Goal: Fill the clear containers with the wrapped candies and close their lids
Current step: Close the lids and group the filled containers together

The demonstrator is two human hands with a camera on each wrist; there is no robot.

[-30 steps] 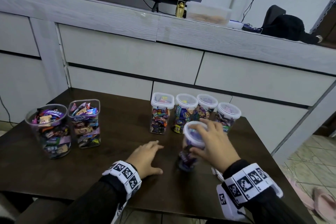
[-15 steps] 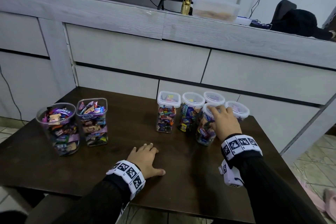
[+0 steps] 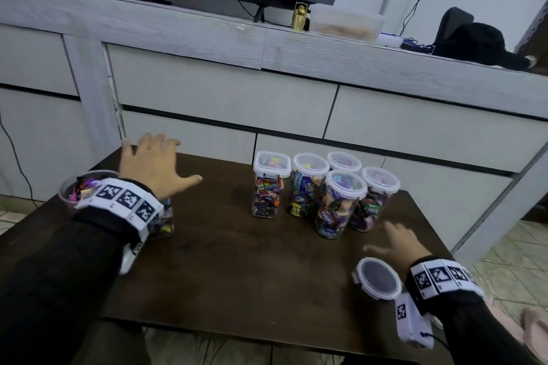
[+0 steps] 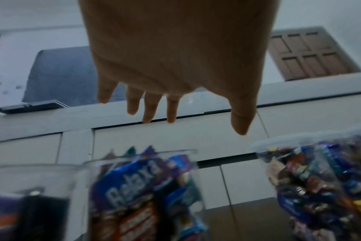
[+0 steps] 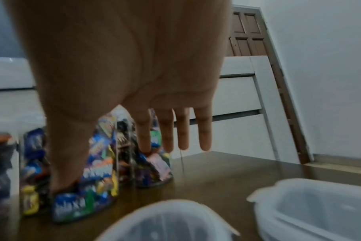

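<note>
Hovering over the unlidded containers point(image 3: 89, 187), my left hand point(image 3: 154, 163) is spread, empty; right hand point(image 3: 397, 243) relaxed, apparently empty, beside loose lid point(image 3: 378, 278).

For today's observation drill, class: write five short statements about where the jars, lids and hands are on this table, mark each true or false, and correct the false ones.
1. Five lidded jars stand at the back of the table. True.
2. The right hand grips a jar. False: its fingers are spread, holding nothing.
3. A round lid lies on the table beside the right wrist. True.
4. The two left jars have lids on. False: both are open on top, with candy showing.
5. The left hand lies flat on the table. False: it is raised above the open jars, fingers spread.
</note>
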